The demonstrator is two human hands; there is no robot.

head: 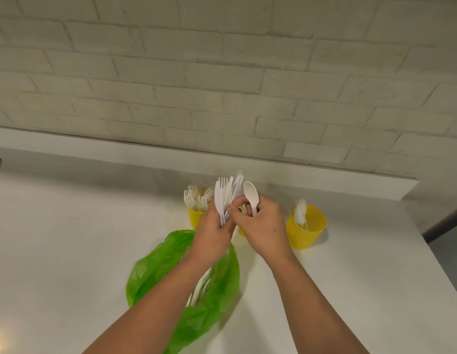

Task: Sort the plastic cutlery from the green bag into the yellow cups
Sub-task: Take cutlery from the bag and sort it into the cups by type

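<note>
Gripping a bunch of forks and knives (226,195) in the left hand (214,236), pinching a spoon (251,192) in the right hand (260,226).

This is looking like a kitchen: a white counter (68,251) is spreading beneath the left grip (212,235), and a pale painted brick wall (222,72) is rising beyond it.

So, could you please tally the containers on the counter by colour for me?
Yellow cups: 3, the middle one mostly hidden
Green bag: 1
Total: 4
</note>
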